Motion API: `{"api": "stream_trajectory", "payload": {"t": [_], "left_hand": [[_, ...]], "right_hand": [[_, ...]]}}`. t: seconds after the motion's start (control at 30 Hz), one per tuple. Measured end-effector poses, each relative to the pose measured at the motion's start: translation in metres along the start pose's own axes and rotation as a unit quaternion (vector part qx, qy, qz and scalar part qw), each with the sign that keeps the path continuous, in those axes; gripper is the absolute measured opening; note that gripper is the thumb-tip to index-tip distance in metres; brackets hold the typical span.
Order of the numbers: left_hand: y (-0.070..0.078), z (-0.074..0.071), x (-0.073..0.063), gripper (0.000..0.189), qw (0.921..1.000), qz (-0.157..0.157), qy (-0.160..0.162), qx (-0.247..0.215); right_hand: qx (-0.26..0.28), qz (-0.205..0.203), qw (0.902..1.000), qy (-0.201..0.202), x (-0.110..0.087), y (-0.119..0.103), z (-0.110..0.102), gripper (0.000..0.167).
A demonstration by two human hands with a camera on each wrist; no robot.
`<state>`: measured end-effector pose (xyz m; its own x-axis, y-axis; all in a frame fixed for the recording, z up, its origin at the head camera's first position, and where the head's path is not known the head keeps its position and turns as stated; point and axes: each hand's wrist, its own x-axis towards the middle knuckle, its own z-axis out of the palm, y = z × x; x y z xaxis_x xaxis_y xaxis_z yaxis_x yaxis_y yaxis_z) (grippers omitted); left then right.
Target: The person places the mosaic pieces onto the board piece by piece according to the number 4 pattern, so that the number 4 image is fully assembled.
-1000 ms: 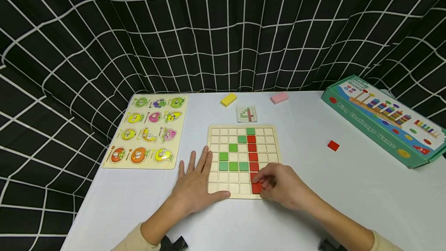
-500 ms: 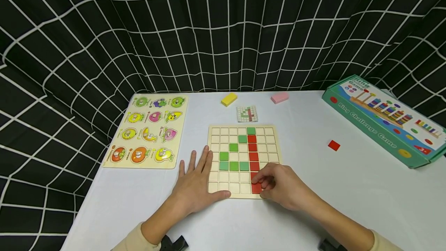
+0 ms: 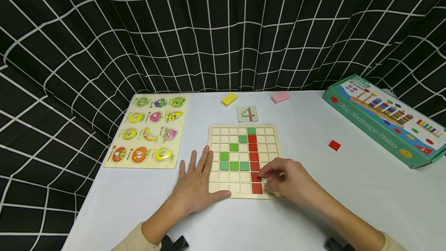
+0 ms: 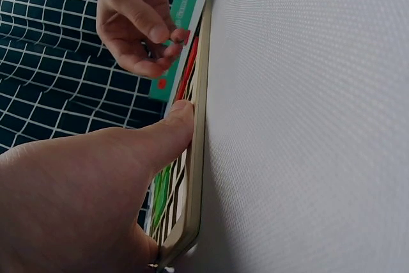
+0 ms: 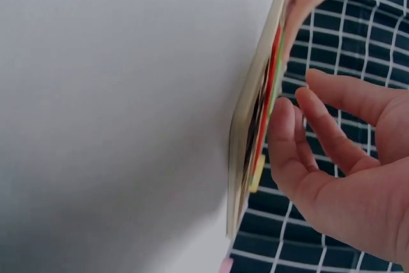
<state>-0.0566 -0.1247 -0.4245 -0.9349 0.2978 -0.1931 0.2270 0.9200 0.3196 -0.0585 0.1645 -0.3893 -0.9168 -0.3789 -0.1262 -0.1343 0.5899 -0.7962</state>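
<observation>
A wooden grid board (image 3: 240,196) lies on the white table with a column of red square tiles (image 3: 254,156) and a slanting row plus a short line of green tiles (image 3: 234,165). My left hand (image 3: 195,187) rests at its left side, fingers spread straight and thumb on the near edge. Just above the lower right cells hovers my right hand (image 3: 294,181), fingers loosely bent, beside the lowest red tiles. In the right wrist view, nothing shows between the fingers of the right hand (image 5: 345,171). One loose red tile (image 3: 334,145) lies right of the board.
A small pattern card (image 3: 247,114) lies behind the board, near a yellow block (image 3: 229,99) and a pink block (image 3: 280,97). The fruit puzzle board (image 3: 146,131) is at left; a green game box (image 3: 386,121) stands at right.
My right hand has come up off the lowest red tile and shifted slightly right, uncovering the bottom of the red column. The left hand stays in place.
</observation>
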Motion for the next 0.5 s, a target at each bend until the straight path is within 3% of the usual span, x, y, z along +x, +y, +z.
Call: {"api": "stream_trajectory", "payload": {"t": [0.5], "left_hand": [[0.000,-0.001,-0.001,0.123,1.0000,0.004,0.006,-0.007]], "right_hand": [[-0.031,0.041,0.9957,0.077,-0.003,0.022,-0.044,0.022]]}}
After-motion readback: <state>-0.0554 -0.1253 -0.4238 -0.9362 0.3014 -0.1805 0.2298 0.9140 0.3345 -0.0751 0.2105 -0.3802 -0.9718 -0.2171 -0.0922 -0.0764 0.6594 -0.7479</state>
